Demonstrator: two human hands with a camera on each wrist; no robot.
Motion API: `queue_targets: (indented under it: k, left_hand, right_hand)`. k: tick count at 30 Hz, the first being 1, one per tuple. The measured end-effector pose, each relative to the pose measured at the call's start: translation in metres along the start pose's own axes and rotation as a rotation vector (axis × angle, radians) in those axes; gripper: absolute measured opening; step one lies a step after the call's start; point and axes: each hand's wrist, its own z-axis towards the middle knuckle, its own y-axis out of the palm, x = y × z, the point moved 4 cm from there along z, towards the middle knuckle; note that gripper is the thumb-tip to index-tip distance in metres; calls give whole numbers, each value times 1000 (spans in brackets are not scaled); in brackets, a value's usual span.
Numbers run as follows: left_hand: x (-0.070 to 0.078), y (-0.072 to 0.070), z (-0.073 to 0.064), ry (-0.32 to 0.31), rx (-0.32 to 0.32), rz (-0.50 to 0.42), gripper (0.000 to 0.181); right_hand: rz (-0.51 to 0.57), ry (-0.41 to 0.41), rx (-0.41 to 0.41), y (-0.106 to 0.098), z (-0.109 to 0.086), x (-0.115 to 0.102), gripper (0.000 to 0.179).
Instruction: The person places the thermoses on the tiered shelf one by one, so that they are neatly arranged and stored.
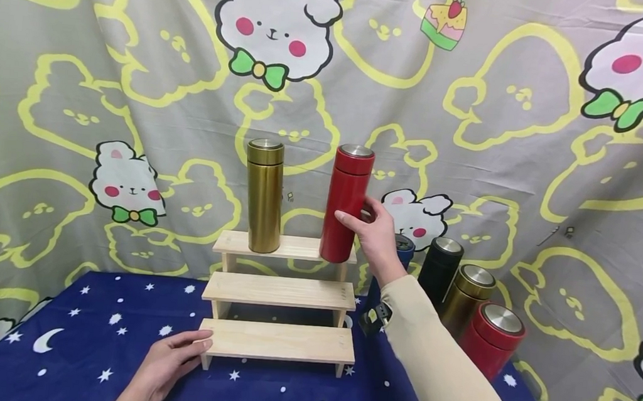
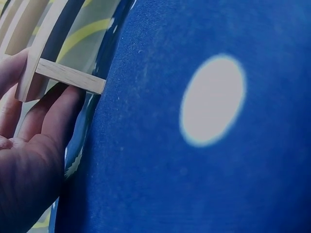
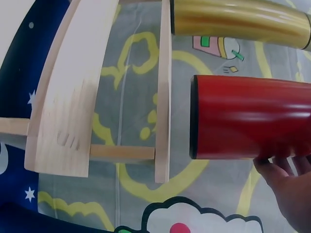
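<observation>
"Holding the red bottle (image 1: 346,190) upright in your right hand (image 1: 378,236), you have thumb and fingers clamped round its right side, about halfway up."

"Does its base touch the wooden stand (image 1: 280,290)?"

"No. In your right wrist view, a gap lies between the base and the top step, so you have it just above that step's right end. The gold bottle (image 1: 263,202) stands towards the left on the same step, well apart from yours."

"And your left hand (image 1: 167,364)?"

"You pinch the left end of the bottom step, some digits above the board, others beneath."

"What lines up at your right?"

"Back to front: a blue bottle (image 1: 405,252), partly hidden by your arm, a black bottle (image 1: 439,269), a second gold bottle (image 1: 470,294) and a second red bottle (image 1: 491,346)."
</observation>
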Motion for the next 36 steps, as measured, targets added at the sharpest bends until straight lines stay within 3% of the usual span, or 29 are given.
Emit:
queue_targets:
  k: [16,24,36]
  left_hand:
    - [0,0,-1,10,-1,5,39]
    - [0,-2,1,-23,12,18,41]
    - [1,0,0,-9,5,17,39]
  right_hand:
    - [-11,14,34,8,21,6,66]
    - [-6,50,51,9,22,16,65]
    - [-17,32,14,7,20,17,72]
